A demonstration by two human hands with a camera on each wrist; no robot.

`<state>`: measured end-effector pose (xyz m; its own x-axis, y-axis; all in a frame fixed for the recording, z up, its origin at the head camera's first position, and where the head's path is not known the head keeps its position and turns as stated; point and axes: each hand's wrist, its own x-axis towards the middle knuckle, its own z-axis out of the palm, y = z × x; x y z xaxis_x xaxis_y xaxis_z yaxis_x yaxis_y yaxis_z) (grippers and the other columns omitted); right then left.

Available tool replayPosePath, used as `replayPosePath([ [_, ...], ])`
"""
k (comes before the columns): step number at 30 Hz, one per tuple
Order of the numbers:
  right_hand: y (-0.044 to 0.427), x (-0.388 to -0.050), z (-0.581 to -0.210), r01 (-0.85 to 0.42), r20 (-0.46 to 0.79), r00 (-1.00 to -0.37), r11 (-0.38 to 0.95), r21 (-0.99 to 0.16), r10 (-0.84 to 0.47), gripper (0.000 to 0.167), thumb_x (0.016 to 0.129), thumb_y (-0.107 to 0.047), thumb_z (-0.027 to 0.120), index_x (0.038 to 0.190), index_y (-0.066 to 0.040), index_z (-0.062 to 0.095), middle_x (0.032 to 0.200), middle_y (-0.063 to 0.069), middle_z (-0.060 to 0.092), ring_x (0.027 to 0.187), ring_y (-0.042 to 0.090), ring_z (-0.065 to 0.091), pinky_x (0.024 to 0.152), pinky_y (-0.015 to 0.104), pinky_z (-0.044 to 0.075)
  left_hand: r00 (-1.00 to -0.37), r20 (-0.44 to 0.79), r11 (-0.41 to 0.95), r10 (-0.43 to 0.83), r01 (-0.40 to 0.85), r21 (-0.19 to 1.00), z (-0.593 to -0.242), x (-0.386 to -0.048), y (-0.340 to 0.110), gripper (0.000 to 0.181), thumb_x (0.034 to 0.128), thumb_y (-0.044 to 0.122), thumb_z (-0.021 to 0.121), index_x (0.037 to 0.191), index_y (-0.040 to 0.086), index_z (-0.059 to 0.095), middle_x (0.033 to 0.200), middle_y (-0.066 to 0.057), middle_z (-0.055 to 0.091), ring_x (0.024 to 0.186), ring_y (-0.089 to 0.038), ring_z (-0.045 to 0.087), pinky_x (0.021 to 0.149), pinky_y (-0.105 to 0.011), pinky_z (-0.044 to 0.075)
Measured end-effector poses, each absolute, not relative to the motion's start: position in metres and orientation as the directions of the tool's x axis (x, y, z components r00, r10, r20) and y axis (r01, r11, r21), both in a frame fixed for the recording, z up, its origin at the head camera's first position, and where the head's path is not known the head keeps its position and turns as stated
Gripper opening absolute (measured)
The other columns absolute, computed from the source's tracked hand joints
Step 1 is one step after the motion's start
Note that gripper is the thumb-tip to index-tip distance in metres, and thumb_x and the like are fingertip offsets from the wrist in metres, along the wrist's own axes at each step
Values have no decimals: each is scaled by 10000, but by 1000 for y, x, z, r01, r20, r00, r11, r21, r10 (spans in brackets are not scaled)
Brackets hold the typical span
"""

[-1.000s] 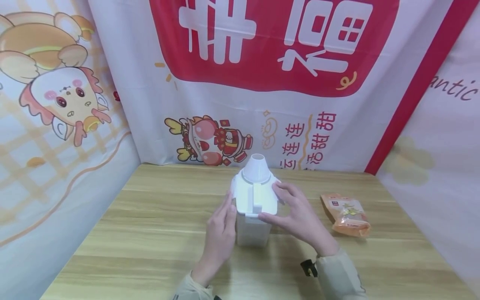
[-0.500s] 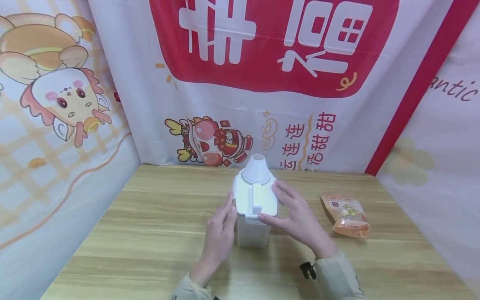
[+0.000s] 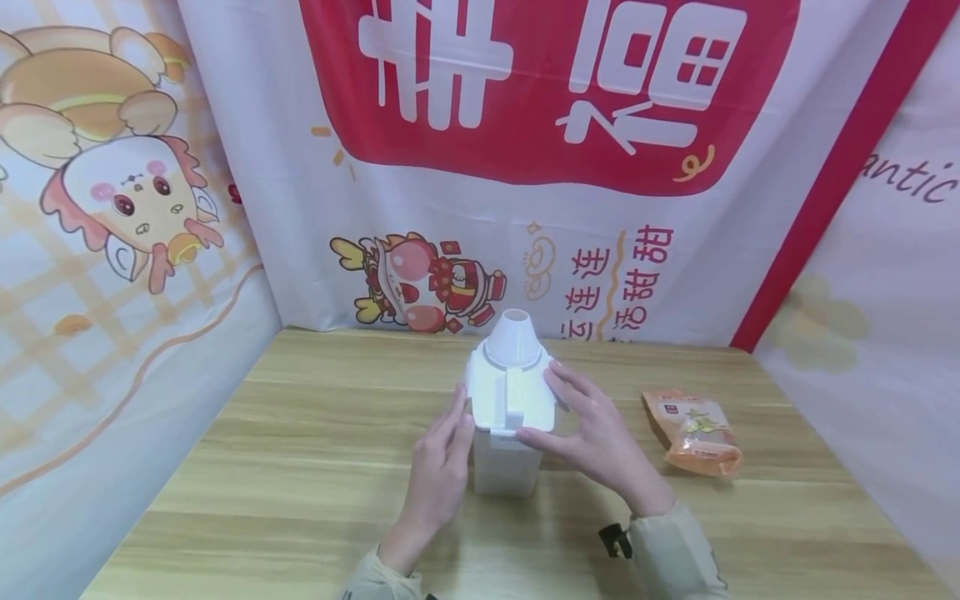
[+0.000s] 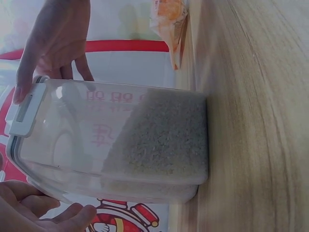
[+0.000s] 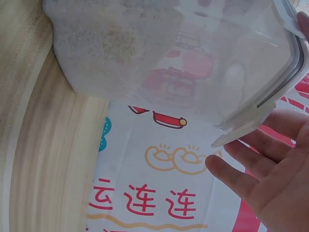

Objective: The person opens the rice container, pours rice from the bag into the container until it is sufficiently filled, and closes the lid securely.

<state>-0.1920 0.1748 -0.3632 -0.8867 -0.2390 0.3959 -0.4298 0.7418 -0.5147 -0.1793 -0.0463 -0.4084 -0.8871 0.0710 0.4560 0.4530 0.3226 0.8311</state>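
Note:
A clear storage container (image 3: 504, 468) stands upright on the table, with a white lid (image 3: 491, 402) on top and a white cone-shaped spout (image 3: 514, 342) at its far end. Rice (image 4: 161, 140) slopes inside it in the left wrist view. My left hand (image 3: 441, 465) lies along the lid's left side, fingertips touching its edge. My right hand (image 3: 603, 437) spans the lid's near right corner: the thumb is at the front clip (image 4: 25, 113), the fingers at the right edge. Seen from the right wrist, a side clip (image 5: 241, 133) sticks outward from the container beside those fingers.
An orange and clear food packet (image 3: 697, 432) lies on the wooden table (image 3: 300, 467), right of the container. Printed cloth (image 3: 465, 200) hangs behind the table and along both sides. A black strap piece (image 3: 617, 540) sticks out by the right sleeve.
Almost nothing differs. Both hands keep their places at the lid, with only a very slight shift of the right wrist and fingers. The container and packet stay where they were.

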Motion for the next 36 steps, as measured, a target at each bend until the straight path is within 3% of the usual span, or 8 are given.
replayPosePath([
  [9, 175, -192, -364, -446, 417, -876, 735, -511, -242, 990, 716, -700, 729, 1460, -99, 475, 1535, 82, 371, 1357, 362, 369, 1016, 665, 348, -863, 503, 321, 59, 493, 809, -410, -178, -46, 482, 1080, 299, 392, 1472, 18, 397, 1521, -77, 372, 1375, -166, 358, 1118, -361, 307],
  [16, 176, -193, -365, -428, 406, -885, 740, -520, -227, 1005, 706, -731, 709, 1466, -118, 471, 1529, 66, 382, 1356, 336, 373, 1031, 641, 351, -880, 470, 301, 60, 465, 833, -412, -178, -45, 514, 1078, 342, 383, 1494, 41, 369, 1527, 32, 327, 1375, -139, 350, 1117, -339, 303],
  [36, 176, -193, -367, -440, 424, -878, 722, -533, -222, 990, 708, -715, 724, 1461, -120, 480, 1526, 67, 386, 1352, 345, 377, 1018, 657, 354, -873, 484, 285, 54, 478, 831, -412, -177, -42, 514, 1075, 344, 392, 1504, 63, 360, 1532, 37, 333, 1371, -134, 359, 1105, -327, 322],
])
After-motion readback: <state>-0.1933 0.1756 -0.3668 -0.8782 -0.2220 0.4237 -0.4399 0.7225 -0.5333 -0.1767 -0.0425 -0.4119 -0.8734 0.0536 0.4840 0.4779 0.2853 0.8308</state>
